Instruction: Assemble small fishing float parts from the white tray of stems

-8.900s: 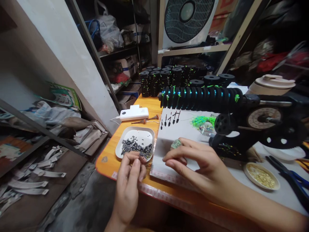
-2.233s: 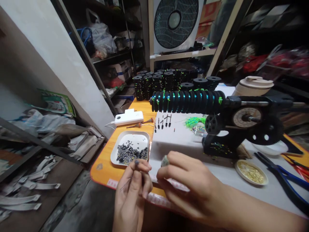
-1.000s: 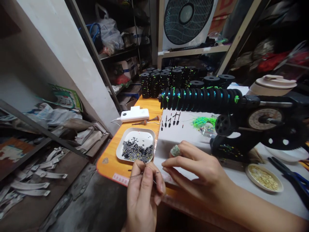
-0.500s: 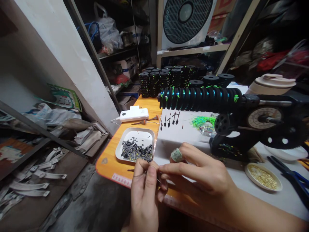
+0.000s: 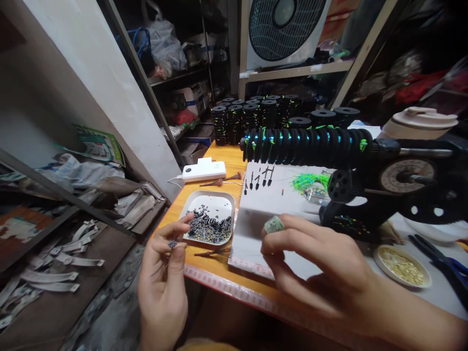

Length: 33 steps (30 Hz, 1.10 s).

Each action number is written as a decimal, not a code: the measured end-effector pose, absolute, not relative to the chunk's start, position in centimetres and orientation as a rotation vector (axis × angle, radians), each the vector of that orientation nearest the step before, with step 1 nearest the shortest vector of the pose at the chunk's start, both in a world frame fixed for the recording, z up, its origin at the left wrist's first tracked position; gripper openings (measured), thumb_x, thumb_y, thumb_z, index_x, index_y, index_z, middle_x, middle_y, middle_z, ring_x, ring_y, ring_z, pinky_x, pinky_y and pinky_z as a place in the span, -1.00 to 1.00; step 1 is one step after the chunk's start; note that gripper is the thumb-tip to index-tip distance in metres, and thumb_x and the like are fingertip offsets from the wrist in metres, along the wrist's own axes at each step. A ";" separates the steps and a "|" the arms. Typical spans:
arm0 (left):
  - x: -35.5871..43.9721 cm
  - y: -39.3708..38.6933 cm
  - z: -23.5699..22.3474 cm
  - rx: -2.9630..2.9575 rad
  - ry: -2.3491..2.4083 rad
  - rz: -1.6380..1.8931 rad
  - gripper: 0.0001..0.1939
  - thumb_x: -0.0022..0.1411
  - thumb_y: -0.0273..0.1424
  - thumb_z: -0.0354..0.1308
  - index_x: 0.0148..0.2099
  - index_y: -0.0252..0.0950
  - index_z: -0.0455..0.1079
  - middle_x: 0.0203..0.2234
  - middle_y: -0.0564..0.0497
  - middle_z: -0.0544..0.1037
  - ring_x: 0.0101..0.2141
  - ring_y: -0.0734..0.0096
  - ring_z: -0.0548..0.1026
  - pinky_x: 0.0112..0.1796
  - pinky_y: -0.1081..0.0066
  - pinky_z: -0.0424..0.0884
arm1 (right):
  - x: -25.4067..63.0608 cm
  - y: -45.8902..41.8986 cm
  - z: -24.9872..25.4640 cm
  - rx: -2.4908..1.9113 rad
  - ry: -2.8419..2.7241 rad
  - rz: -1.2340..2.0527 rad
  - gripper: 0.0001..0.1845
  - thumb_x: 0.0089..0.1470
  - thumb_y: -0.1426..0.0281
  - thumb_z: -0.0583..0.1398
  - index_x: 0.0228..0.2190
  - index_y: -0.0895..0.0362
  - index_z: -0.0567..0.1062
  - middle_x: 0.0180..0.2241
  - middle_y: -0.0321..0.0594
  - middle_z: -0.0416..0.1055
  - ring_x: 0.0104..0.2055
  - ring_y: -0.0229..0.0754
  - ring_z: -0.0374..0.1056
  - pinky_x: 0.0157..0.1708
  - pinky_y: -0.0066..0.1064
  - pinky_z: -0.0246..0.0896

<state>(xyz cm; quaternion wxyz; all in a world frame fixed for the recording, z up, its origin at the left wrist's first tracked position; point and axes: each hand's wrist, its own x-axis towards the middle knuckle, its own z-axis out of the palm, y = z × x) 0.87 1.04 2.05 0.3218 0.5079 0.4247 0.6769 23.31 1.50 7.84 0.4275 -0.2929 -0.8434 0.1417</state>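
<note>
My left hand is at the table's front left edge, just in front of the white tray. Its thumb and fingers pinch a small clump of dark grey pieces. Farther right, my right hand hovers over the white work surface, thumb and forefinger brought together; whatever lies between the tips is too small to make out. A green wrap covers one of its fingertips. In the tray lie many small black and grey tubular pieces, some with yellow.
A black winding machine carries a ringed spool above the table. Stacked spools stand behind. A power bank, green strands, a dish of gold bits and blue-black pliers lie around.
My hands were together in front of the tray and have come apart. The left moved left with the grey pieces, the right slightly right. The view shifted a little.
</note>
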 end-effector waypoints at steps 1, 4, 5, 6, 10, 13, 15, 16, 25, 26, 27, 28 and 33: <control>-0.1 1.1 1.6 1.453 1.140 1.668 -0.87 0.43 -0.46 0.07 -0.25 -0.19 0.26 -0.12 0.03 0.51 -0.02 0.34 0.47 0.05 0.28 0.35 | 23.3 1.5 8.1 -0.746 -2.117 0.385 -0.80 0.09 0.69 0.09 -0.35 0.18 0.40 -0.47 -0.32 0.26 -0.46 -0.35 0.15 -0.48 -0.54 0.11; -1.9 1.2 0.6 1.772 1.255 1.225 -0.85 0.46 -0.45 -0.05 -0.22 -0.16 0.24 -0.32 0.07 0.48 -0.30 0.38 0.48 -0.21 0.36 0.41 | 23.2 1.4 8.4 -0.801 -2.109 0.438 -0.83 0.09 0.67 0.12 -0.39 0.19 0.43 -0.47 -0.34 0.23 -0.45 -0.36 0.16 -0.47 -0.55 0.09; -2.0 1.2 0.5 1.852 1.309 1.096 -0.85 0.46 -0.45 -0.06 -0.21 -0.16 0.25 -0.37 0.07 0.46 -0.35 0.36 0.46 -0.28 0.38 0.39 | 23.2 1.4 8.4 -0.817 -2.104 0.452 -0.84 0.09 0.65 0.14 -0.39 0.19 0.46 -0.47 -0.34 0.23 -0.44 -0.36 0.17 -0.46 -0.55 0.09; -2.0 1.3 0.4 1.915 1.355 1.003 -0.85 0.45 -0.44 -0.06 -0.22 -0.17 0.26 -0.40 0.07 0.44 -0.38 0.35 0.44 -0.33 0.39 0.36 | 23.2 1.4 8.3 -0.831 -2.099 0.464 -0.84 0.10 0.64 0.17 -0.39 0.19 0.49 -0.47 -0.33 0.23 -0.44 -0.36 0.18 -0.46 -0.55 0.08; -1.3 1.7 0.6 2.015 1.420 0.943 -0.87 0.38 -0.38 0.07 -0.29 -0.19 0.32 -0.45 0.04 0.45 -0.42 0.28 0.44 -0.38 0.39 0.32 | 23.2 1.6 8.1 -0.868 -2.080 0.484 -0.85 0.13 0.59 0.21 -0.39 0.16 0.58 -0.50 -0.34 0.21 -0.47 -0.34 0.19 -0.49 -0.52 0.06; -1.1 2.1 0.4 2.058 1.432 1.034 -0.93 0.30 -0.36 0.19 -0.27 -0.21 0.43 -0.38 -0.03 0.46 -0.39 0.25 0.47 -0.38 0.38 0.35 | 23.3 1.8 8.0 -0.857 -2.072 0.469 -0.83 0.14 0.58 0.22 -0.37 0.14 0.61 -0.51 -0.34 0.21 -0.48 -0.32 0.19 -0.51 -0.50 0.05; -1.1 2.2 -0.1 2.094 1.424 1.061 -0.94 0.26 -0.37 0.23 -0.21 -0.21 0.49 -0.34 -0.05 0.47 -0.35 0.21 0.51 -0.32 0.34 0.41 | 23.3 1.9 7.9 -0.853 -2.069 0.467 -0.83 0.14 0.57 0.22 -0.36 0.13 0.61 -0.52 -0.34 0.21 -0.48 -0.30 0.19 -0.51 -0.49 0.05; -1.1 2.3 -0.3 2.103 1.418 1.055 -0.92 0.25 -0.39 0.23 -0.19 -0.21 0.50 -0.33 -0.06 0.47 -0.33 0.20 0.52 -0.29 0.32 0.43 | 23.3 2.0 7.8 -0.855 -2.067 0.467 -0.83 0.15 0.57 0.22 -0.36 0.13 0.61 -0.52 -0.33 0.21 -0.48 -0.30 0.20 -0.51 -0.48 0.06; 1.5 0.8 0.6 1.495 1.399 1.207 -0.89 0.19 -0.40 0.30 -0.37 -0.23 0.43 -0.41 0.02 0.52 -0.35 0.33 0.54 -0.30 0.45 0.46 | 22.7 1.3 7.7 -0.821 -2.016 0.510 -0.85 0.12 0.62 0.23 -0.38 0.19 0.59 -0.51 -0.31 0.32 -0.46 -0.34 0.25 -0.50 -0.54 0.10; 2.1 0.7 0.9 1.361 1.364 1.249 -0.85 0.16 -0.39 0.33 -0.39 -0.24 0.41 -0.44 0.05 0.51 -0.37 0.36 0.53 -0.30 0.47 0.46 | 22.6 1.2 7.7 -0.807 -2.013 0.512 -0.85 0.12 0.63 0.24 -0.38 0.19 0.59 -0.51 -0.31 0.31 -0.47 -0.34 0.24 -0.52 -0.54 0.09; 2.7 0.5 1.1 1.256 1.319 1.285 -0.82 0.14 -0.38 0.35 -0.40 -0.25 0.39 -0.47 0.07 0.50 -0.38 0.39 0.52 -0.30 0.49 0.46 | 22.5 1.1 7.6 -0.793 -2.011 0.511 -0.85 0.12 0.63 0.24 -0.37 0.19 0.60 -0.52 -0.31 0.30 -0.48 -0.34 0.23 -0.53 -0.54 0.08; 3.3 0.4 1.3 1.181 1.273 1.313 -0.80 0.12 -0.39 0.36 -0.41 -0.26 0.37 -0.48 0.09 0.48 -0.39 0.42 0.51 -0.31 0.52 0.45 | 22.5 1.0 7.5 -0.786 -2.008 0.508 -0.84 0.12 0.63 0.24 -0.36 0.19 0.61 -0.52 -0.31 0.29 -0.48 -0.33 0.22 -0.54 -0.54 0.07; 5.6 0.2 2.1 1.074 1.171 1.399 -0.77 0.08 -0.39 0.42 -0.42 -0.27 0.39 -0.50 0.12 0.46 -0.43 0.48 0.45 -0.34 0.57 0.43 | 22.7 1.3 6.7 -0.845 -1.959 0.467 -0.87 0.18 0.55 0.24 -0.31 0.18 0.63 -0.53 -0.29 0.29 -0.50 -0.30 0.23 -0.53 -0.49 0.10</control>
